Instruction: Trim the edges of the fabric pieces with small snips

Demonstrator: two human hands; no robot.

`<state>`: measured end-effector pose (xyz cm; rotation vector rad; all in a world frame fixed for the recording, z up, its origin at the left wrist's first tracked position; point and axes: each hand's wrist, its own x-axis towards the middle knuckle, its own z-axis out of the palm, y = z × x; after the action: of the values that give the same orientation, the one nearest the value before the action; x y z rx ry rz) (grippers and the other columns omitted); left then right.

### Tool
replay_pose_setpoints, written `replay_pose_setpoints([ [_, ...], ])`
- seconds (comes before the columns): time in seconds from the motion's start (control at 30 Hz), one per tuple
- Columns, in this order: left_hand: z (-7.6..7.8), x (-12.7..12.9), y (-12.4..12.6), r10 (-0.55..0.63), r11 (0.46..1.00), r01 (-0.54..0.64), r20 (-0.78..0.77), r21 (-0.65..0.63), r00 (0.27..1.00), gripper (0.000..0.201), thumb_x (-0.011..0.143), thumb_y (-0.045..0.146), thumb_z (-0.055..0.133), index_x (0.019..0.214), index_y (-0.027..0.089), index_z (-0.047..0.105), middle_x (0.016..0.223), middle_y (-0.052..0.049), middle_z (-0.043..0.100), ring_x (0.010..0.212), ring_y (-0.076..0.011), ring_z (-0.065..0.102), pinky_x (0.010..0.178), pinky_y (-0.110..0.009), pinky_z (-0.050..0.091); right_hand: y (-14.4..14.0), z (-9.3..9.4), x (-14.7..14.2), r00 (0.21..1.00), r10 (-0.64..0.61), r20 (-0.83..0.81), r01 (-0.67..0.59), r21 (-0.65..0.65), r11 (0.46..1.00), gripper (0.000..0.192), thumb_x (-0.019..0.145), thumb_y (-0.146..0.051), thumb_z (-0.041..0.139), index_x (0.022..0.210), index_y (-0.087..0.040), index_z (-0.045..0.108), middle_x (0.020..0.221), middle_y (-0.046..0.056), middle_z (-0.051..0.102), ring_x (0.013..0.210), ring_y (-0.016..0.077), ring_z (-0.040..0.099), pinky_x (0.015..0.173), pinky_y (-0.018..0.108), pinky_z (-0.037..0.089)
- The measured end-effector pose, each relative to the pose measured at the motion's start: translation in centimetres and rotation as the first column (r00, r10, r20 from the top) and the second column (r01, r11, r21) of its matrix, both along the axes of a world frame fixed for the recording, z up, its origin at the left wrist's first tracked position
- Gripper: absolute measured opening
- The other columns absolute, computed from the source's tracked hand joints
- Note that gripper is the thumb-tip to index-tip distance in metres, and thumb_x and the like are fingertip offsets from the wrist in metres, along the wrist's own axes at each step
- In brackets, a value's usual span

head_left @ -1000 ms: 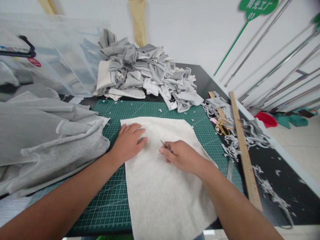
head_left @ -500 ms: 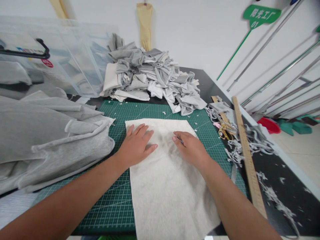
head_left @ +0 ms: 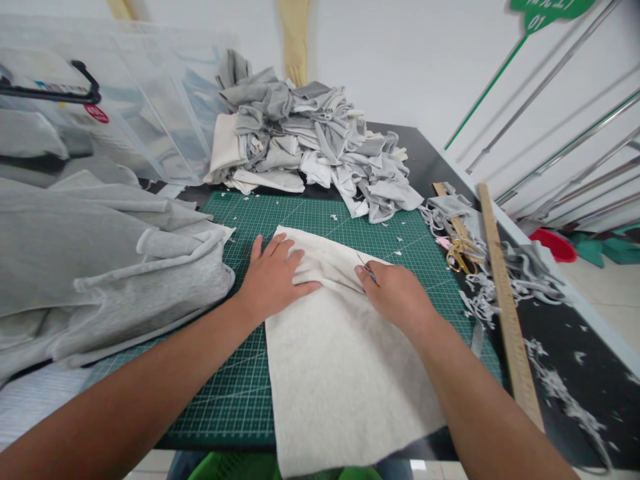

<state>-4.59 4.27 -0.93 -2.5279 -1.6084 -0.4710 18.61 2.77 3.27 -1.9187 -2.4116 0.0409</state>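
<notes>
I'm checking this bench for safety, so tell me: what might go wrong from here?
The small pointed tool in the right hand could snag the pale cloth, which is bunched up close to its tip.
That tip might also prick the left hand, spread on the same cloth, if either hand slips.
The cloth's near end overhangs the table, so it could perhaps drag or slide.
</notes>
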Motion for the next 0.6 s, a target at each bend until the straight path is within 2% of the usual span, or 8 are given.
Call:
replay_pose_setpoints([
  [0.17, 0.2, -0.1, 0.1, 0.030, 0.998, -0.031, 0.033, 0.047, 0.999, 0.062, 0.075, 0.064, 0.060, 0.119, 0.019, 0.057, 0.131, -0.014, 0.049, 0.132, -0.0339, 0.031, 0.111, -0.057, 0.014, 0.4, -0.4, 0.3, 0.999, -0.050, -0.007, 0.050, 0.016, 0.999, 0.045, 0.096, -0.044, 0.029, 0.077, -0.020, 0.062, 0.068, 0.009, 0.067, 0.060, 0.0207, 0.061, 0.053, 0.030, 0.027],
  [0.3, 0.5, -0.2, 0.1, 0.001, 0.996, -0.007, 0.071, 0.090, 0.997, 0.056, 0.080, 0.052, 0.062, 0.123, 0.017, 0.054, 0.128, -0.015, 0.048, 0.123, -0.0330, 0.040, 0.106, -0.052, 0.028, 0.5, -0.2, 0.6, 0.989, -0.129, -0.074, 0.135, 0.078, 0.988, 0.044, 0.096, -0.044, 0.028, 0.080, -0.019, 0.061, 0.069, 0.008, 0.067, 0.061, 0.0214, 0.061, 0.054, 0.030, 0.028],
  [0.37, 0.6, -0.2, -0.1, -0.080, 0.993, 0.068, 0.117, 0.099, 0.990, 0.050, 0.084, 0.046, 0.058, 0.124, 0.017, 0.053, 0.122, -0.014, 0.051, 0.113, -0.0298, 0.047, 0.098, -0.046, 0.038, 0.7, -0.1, 0.8, 0.980, -0.146, -0.138, 0.165, 0.135, 0.977, 0.042, 0.096, -0.042, 0.029, 0.080, -0.019, 0.060, 0.073, 0.009, 0.067, 0.067, 0.0217, 0.061, 0.056, 0.030, 0.031],
  [0.47, 0.9, 0.1, -1.0, -0.278, 0.961, 0.277, 0.134, 0.022, 0.951, 0.043, 0.088, 0.045, 0.052, 0.122, 0.018, 0.054, 0.110, -0.011, 0.055, 0.100, -0.0249, 0.052, 0.088, -0.041, 0.044, 0.8, -0.2, 1.0, 0.965, -0.117, -0.234, 0.171, 0.226, 0.959, 0.041, 0.095, -0.041, 0.032, 0.078, -0.018, 0.060, 0.079, 0.010, 0.067, 0.077, 0.0225, 0.061, 0.064, 0.031, 0.036],
  [0.53, 1.0, 0.5, -1.6, -0.369, 0.922, 0.378, 0.097, -0.087, 0.924, 0.048, 0.085, 0.051, 0.054, 0.122, 0.020, 0.053, 0.108, -0.010, 0.057, 0.100, -0.0255, 0.052, 0.088, -0.041, 0.043, 0.9, -0.4, 1.1, 0.947, -0.082, -0.310, 0.165, 0.251, 0.954, 0.040, 0.095, -0.041, 0.033, 0.079, -0.018, 0.061, 0.082, 0.010, 0.067, 0.082, 0.0225, 0.060, 0.070, 0.031, 0.038],
  [0.6, 1.0, 0.9, -2.2, -0.390, 0.904, 0.396, 0.073, -0.163, 0.918, 0.060, 0.078, 0.060, 0.059, 0.123, 0.021, 0.052, 0.114, -0.010, 0.055, 0.107, -0.0286, 0.050, 0.092, -0.044, 0.041, 0.9, -0.6, 1.0, 0.925, -0.051, -0.377, 0.159, 0.261, 0.952, 0.039, 0.095, -0.041, 0.033, 0.083, -0.018, 0.062, 0.085, 0.009, 0.067, 0.085, 0.0220, 0.060, 0.075, 0.031, 0.039],
])
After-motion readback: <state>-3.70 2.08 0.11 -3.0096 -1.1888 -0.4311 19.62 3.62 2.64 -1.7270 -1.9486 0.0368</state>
